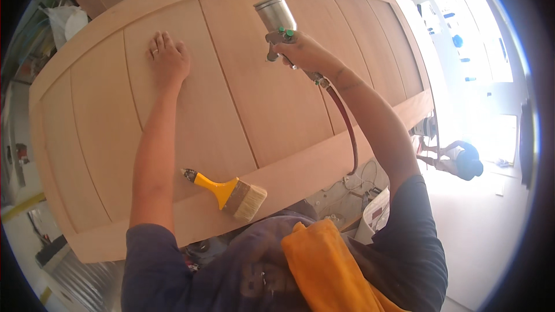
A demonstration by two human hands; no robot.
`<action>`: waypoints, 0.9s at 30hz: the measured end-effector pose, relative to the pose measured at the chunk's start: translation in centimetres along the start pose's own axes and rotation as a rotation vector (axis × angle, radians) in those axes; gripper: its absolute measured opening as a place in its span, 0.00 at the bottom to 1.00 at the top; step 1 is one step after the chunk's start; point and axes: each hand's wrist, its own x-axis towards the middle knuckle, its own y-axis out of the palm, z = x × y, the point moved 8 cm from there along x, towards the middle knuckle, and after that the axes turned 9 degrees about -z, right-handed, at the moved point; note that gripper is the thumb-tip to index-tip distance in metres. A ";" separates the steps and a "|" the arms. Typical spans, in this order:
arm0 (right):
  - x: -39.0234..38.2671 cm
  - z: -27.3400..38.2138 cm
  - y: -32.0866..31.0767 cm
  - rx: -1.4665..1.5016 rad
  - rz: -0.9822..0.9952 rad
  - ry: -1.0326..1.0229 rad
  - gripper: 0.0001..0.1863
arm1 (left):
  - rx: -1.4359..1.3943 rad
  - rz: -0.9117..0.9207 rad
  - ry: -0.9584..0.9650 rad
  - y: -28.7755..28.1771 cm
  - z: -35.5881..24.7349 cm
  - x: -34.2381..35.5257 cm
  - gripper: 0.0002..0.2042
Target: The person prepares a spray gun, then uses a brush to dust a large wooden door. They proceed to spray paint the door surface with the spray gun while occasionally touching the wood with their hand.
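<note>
A large panelled wooden door [277, 89] lies flat in front of me, with dark grooves between its boards. My left hand [168, 56] rests on one of the boards, fingers stretched out, a ring on one of them. Over the door's right half, my right hand [303, 53] is closed round the grip of a spray gun [284, 34]. Its metal cup [275, 13] sits on top and leans to the left. From the handle a dark red hose [348, 120] hangs down over the near edge. A wide paintbrush [226, 194] with a yellow handle lies on the near rail.
An orange cloth [332, 266] hangs down my front. Below the near edge at right stand a whitish container [376, 216] and loose cords. Far right, another person [459, 159] bends near a bright opening. A white plastic bag [65, 22] is beyond the far left corner.
</note>
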 end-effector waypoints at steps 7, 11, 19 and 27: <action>-7.8 0.4 -0.3 -0.078 -0.009 0.059 0.19 | 0.025 0.008 0.010 0.4 0.0 -0.1 0.31; -12.1 -0.6 0.3 -0.062 0.006 0.113 0.21 | 0.039 0.013 0.010 0.4 -0.1 -0.1 0.31; -20.6 -2.3 2.7 -0.058 0.114 0.142 0.21 | 0.013 0.074 -0.015 0.0 -0.2 -0.3 0.32; -19.1 -0.5 4.0 -0.048 0.093 0.077 0.22 | -0.005 0.113 -0.036 -0.4 -0.4 -0.4 0.32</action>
